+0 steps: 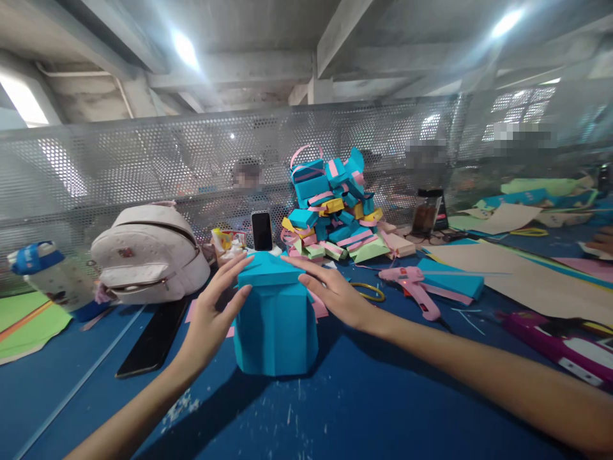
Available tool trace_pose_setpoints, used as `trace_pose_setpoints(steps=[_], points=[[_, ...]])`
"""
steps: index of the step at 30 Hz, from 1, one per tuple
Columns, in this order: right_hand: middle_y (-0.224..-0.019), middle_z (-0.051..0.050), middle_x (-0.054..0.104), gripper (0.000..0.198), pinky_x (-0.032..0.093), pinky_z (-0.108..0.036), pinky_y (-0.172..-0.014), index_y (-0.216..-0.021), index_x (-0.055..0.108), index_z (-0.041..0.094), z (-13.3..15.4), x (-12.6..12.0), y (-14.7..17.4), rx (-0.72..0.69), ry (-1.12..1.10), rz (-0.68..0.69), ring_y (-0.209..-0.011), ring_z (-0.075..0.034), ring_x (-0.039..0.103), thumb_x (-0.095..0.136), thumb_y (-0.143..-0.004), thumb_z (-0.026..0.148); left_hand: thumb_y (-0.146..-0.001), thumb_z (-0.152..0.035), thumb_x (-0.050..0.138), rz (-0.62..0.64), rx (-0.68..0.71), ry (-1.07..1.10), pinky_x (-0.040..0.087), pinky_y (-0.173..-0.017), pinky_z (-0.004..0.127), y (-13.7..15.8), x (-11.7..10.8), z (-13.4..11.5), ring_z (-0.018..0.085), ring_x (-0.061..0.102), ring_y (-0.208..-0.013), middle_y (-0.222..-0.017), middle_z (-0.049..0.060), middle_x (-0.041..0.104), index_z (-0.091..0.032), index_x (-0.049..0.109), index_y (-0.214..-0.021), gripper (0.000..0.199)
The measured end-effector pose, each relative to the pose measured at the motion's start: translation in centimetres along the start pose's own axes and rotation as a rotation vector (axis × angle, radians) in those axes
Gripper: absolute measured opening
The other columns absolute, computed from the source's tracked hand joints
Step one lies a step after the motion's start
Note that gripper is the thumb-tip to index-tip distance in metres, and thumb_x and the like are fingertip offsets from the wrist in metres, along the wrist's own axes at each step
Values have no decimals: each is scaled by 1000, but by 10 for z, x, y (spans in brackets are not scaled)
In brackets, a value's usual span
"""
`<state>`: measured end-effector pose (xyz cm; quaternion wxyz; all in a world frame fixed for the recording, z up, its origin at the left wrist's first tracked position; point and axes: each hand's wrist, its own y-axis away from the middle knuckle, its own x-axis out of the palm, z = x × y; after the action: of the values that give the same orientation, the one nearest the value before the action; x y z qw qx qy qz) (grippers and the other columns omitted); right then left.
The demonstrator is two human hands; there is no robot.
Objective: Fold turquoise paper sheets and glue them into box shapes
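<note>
A blue paper box (275, 332) with angled sides stands upright on the table in front of me, a folded blue lid (272, 273) on its top. My left hand (216, 301) holds the lid's left side, thumb at the front edge and fingers stretched along the upper edge. On the opposite side, my right hand (342, 295) holds the lid in the same way, fingertips at the top and thumb lower down. Pink paper pieces (320, 306) lie partly hidden behind the box.
Behind the box are a propped phone (262, 230) and a pile of coloured paper boxes (330, 211). To the left stand a pale backpack (148, 255), a bottle (57, 281) and a black phone (153, 342). A pink glue gun (414, 287), yellow tape roll (371, 292) and purple tool (560, 345) lie right.
</note>
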<state>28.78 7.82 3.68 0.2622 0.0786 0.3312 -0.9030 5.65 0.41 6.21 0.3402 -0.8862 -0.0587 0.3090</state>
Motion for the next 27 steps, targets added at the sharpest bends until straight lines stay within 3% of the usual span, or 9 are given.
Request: trace_pose_setpoints(steps=[5, 9, 13, 18, 22, 25, 27], points=[[-129, -3, 62, 41, 36, -53, -108, -130, 59, 32, -7, -4, -4, 14, 76, -42, -129, -32, 46, 47, -95, 50, -98, -35, 43, 68, -60, 122, 23, -118, 42, -5, -2, 3, 21, 37, -139, -143, 3, 51, -27, 58, -131, 37], [-133, -2, 59, 38, 29, -48, -113, -126, 62, 30, -9, -6, -7, 8, 40, -51, -130, -27, 47, 44, -97, 48, -97, -33, 45, 126, -36, 115, 22, -118, 42, -6, -5, 2, 22, 36, -139, -143, 3, 51, -28, 58, -132, 37], [-135, -2, 58, 39, 26, -44, -115, -122, 65, 27, -9, -5, -9, 24, -107, -25, -132, -24, 44, 43, -98, 49, -93, -31, 55, 95, -24, 117, 40, -107, 37, -4, -6, 0, 24, 48, -130, -136, 4, 57, -28, 64, -123, 31], [-117, -6, 68, 46, 43, -44, -103, -121, 65, 24, -11, 1, -8, 209, -321, 29, -118, -26, 57, 46, -94, 57, -88, -31, 63, -12, -107, 135, 52, -84, 30, -2, -5, -3, 24, 62, -106, -117, 5, 68, -24, 71, -108, 23], [-98, -6, 72, 44, 51, -43, -90, -112, 67, 21, -23, 6, -7, 360, -492, -26, -103, -27, 64, 56, -88, 55, -87, -28, 62, -86, -15, 50, 48, -91, 34, -2, -7, -4, 24, 60, -110, -118, 6, 67, -26, 72, -108, 23], [-98, -8, 72, 36, 53, -40, -87, -105, 67, 19, -32, 9, -7, 477, -633, -76, -98, -25, 66, 59, -87, 49, -85, -26, 64, -130, 109, -101, 40, -105, 41, -4, -8, 0, 26, 51, -124, -127, 6, 59, -30, 69, -114, 30], [-99, -10, 72, 35, 55, -41, -84, -105, 66, 18, -34, 9, -7, 517, -637, -26, -93, -25, 68, 54, -90, 48, -82, -27, 67, -136, 123, -147, 35, -109, 45, -5, -8, 4, 27, 48, -127, -128, 6, 57, -31, 67, -117, 35]])
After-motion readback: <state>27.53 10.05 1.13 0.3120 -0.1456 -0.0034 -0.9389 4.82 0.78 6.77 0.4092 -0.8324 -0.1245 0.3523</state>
